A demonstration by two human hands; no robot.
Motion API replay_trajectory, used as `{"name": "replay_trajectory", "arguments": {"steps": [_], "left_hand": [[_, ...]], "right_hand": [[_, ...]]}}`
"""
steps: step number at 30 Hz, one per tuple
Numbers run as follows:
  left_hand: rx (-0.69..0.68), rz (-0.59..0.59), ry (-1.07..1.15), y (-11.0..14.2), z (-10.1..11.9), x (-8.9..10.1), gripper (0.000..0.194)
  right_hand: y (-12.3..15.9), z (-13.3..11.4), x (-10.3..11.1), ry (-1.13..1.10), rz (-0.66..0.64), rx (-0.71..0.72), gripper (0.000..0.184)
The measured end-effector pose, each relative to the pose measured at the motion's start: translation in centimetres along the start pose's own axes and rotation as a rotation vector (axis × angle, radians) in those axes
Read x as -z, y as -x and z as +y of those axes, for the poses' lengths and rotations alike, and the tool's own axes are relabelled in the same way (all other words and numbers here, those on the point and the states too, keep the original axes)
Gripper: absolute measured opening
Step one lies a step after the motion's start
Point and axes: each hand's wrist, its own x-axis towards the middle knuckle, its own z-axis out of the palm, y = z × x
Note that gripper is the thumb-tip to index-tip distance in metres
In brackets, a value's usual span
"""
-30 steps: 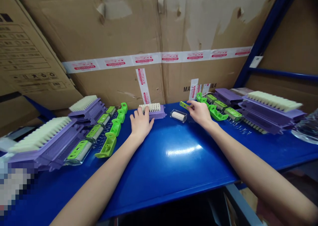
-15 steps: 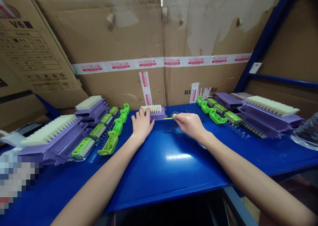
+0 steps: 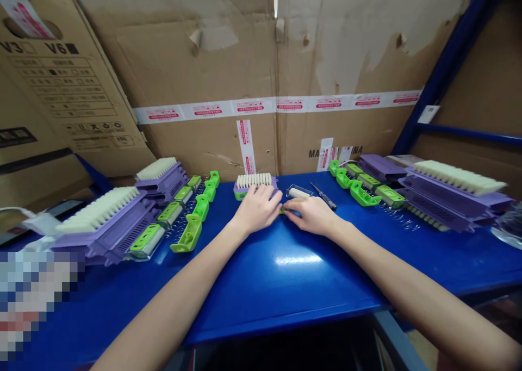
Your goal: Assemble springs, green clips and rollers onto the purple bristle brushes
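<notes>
At the middle of the blue table, my left hand [image 3: 260, 206] has its fingers curled down in front of a purple block with white bristles [image 3: 253, 181]. The block has a green end on its left side. My right hand [image 3: 310, 213] pinches a small green plastic part [image 3: 282, 210], which the left fingertips also meet. Most of that part is hidden by the fingers. Behind the right hand lies a clear case with a white piece in it [image 3: 299, 192]. A screwdriver [image 3: 324, 196] rests just to its right.
Purple bristle blocks [image 3: 100, 210] stand at left, beside a row of clear green-topped boxes [image 3: 147, 239], springs and green caps [image 3: 188, 235]. A similar set of purple blocks [image 3: 457, 183] and green caps [image 3: 364, 195] is at right. Cardboard [image 3: 212, 137] walls the back.
My left hand has moved off the bristle block to the right and nearer. My right hand has come closer to it. The screwdriver and clear case now show more fully.
</notes>
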Motion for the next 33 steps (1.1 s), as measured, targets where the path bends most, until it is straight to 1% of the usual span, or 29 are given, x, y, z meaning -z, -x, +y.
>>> {"name": "replay_trajectory", "arguments": {"steps": [1, 2, 3, 5, 7, 9, 10, 11, 13, 14, 17, 19, 21, 23, 25, 27, 30, 33], "left_hand": [[-0.080, -0.033, 0.030, 0.0, 0.2, -0.1, 0.037], [-0.124, -0.061, 0.056, 0.0, 0.4, -0.3, 0.036], [-0.138, -0.081, 0.079, 0.1, 0.6, -0.4, 0.035], [-0.109, -0.096, 0.117, 0.2, 0.8, -0.8, 0.033], [-0.072, -0.099, 0.135, 0.3, 0.8, -1.0, 0.032], [-0.057, -0.103, 0.140, 0.4, 0.7, -1.1, 0.032], [-0.053, -0.105, 0.143, 0.4, 0.7, -1.1, 0.032], [-0.050, -0.106, 0.147, 0.4, 0.7, -1.1, 0.032], [-0.041, -0.105, 0.154, 0.3, 0.7, -1.1, 0.032], [-0.038, -0.104, 0.157, 0.3, 0.7, -1.1, 0.032], [-0.032, -0.098, 0.167, 0.3, 0.7, -1.2, 0.032], [-0.029, -0.095, 0.172, 0.3, 0.7, -1.1, 0.032], [-0.023, -0.097, 0.174, 0.3, 0.7, -1.1, 0.032], [-0.021, -0.099, 0.174, 0.3, 0.7, -1.1, 0.033], [-0.019, -0.101, 0.172, 0.3, 0.7, -1.1, 0.033], [-0.017, -0.108, 0.166, 0.3, 0.7, -1.1, 0.034], [-0.012, -0.120, 0.155, 0.3, 0.7, -1.0, 0.035], [-0.014, -0.117, 0.157, 0.3, 0.7, -1.0, 0.034]], "right_hand": [[0.1, 0.3, 0.3, 0.002, 0.036, -0.014, 0.023], [0.3, 0.6, 0.7, 0.003, 0.078, -0.039, 0.024], [0.5, 0.9, 1.2, 0.002, 0.124, -0.071, 0.025], [1.4, 1.4, 2.5, 0.005, 0.214, -0.150, 0.026], [2.9, 2.0, 3.9, 0.033, 0.307, -0.240, 0.025], [4.9, 2.8, 5.1, 0.126, 0.371, -0.351, 0.024], [6.0, 3.3, 5.6, 0.196, 0.375, -0.427, 0.024], [7.1, 3.9, 6.0, 0.275, 0.360, -0.507, 0.023], [9.2, 5.3, 6.4, 0.416, 0.265, -0.658, 0.023], [10.1, 6.1, 6.5, 0.461, 0.199, -0.703, 0.025], [12.0, 8.1, 6.3, 0.491, 0.044, -0.758, 0.034], [12.6, 8.9, 6.0, 0.477, -0.021, -0.770, 0.036], [12.8, 9.3, 5.6, 0.466, -0.039, -0.797, 0.034], [12.8, 9.6, 5.3, 0.457, -0.017, -0.816, 0.033], [12.8, 9.8, 5.0, 0.449, 0.000, -0.814, 0.035], [12.7, 9.9, 4.9, 0.441, -0.017, -0.817, 0.038], [12.5, 9.9, 5.1, 0.444, -0.045, -0.830, 0.039], [12.0, 9.5, 5.7, 0.471, -0.021, -0.838, 0.033]]}}
